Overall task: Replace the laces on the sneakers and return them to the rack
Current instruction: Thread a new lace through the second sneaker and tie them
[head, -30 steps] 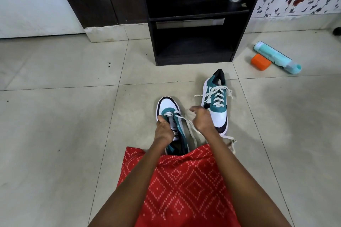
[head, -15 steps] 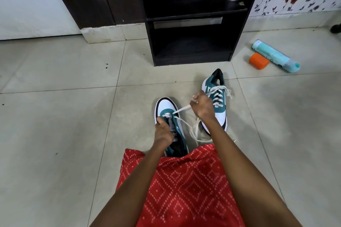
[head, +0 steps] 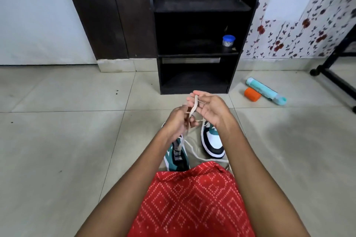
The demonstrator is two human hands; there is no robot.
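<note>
Now: lacing step in hand; judged mid-task, with neither shoe on the rack [head: 198, 44] yet.
Grip, left: left hand [head: 178, 121] clenched round the lace [head: 193, 107], low on the strand.
Grip, right: right hand [head: 209, 108] palm up, fingertips pinching the strand's upper end.
Lace: raised between both hands, trailing down to the left sneaker [head: 178, 157].
Left sneaker: on the floor [head: 67, 140], just beyond the red cloth [head: 192, 198], partly under the left hand.
Right sneaker [head: 212, 140]: on the floor just right of it; lacing hidden by the wrist, cannot tell.
Next move (judgement): find the tip and feed the next eyelet, which needs a fine pinch near the tip.
Surface: pale floor tiles with a few dark specks.
Room: black rack at the far wall, blue-lidded jar [head: 228, 40] on its middle shelf; teal bottle [head: 265, 91] and orange cap [head: 252, 94] on the floor to the right; floral wallpaper [head: 298, 25] far right.
</note>
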